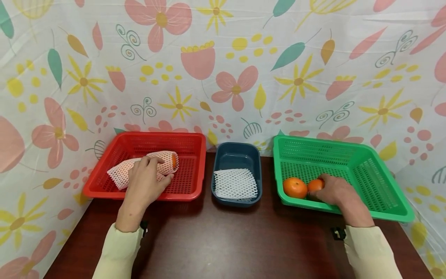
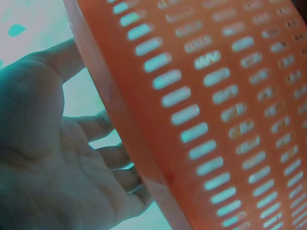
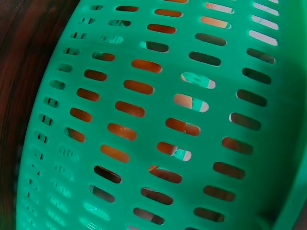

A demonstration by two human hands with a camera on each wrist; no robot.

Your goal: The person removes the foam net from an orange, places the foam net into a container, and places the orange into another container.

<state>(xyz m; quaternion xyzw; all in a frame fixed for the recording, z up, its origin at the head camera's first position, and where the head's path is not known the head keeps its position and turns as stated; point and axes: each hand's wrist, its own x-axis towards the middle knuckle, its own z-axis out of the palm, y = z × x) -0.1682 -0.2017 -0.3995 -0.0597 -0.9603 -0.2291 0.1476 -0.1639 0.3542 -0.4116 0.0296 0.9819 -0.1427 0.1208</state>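
My left hand [image 1: 148, 178] is over the red basket [image 1: 189, 195], thumb spread to the right and fingers beside two foam fruit nets. Orange fruit shows at the end of the right foam net [image 1: 168, 161]; the left foam net [image 1: 122, 173] lies partly under the hand. In the left wrist view the basket's slotted wall hides the fingertips. My right hand [image 1: 337, 189] reaches into the green basket [image 1: 374, 186] and grips a mandarin [image 1: 314, 185]. Another mandarin [image 1: 295, 188] sits just left of it. Through the slots in the right wrist view, orange skin shows; the fingers are mostly hidden.
A dark blue tray [image 1: 238, 150] stands between the baskets, with white foam nets [image 1: 235, 184] lying flat in it. All three containers are on a dark brown table [image 1: 230, 240]. A flower-patterned cloth [image 1: 223, 104] hangs close behind them.
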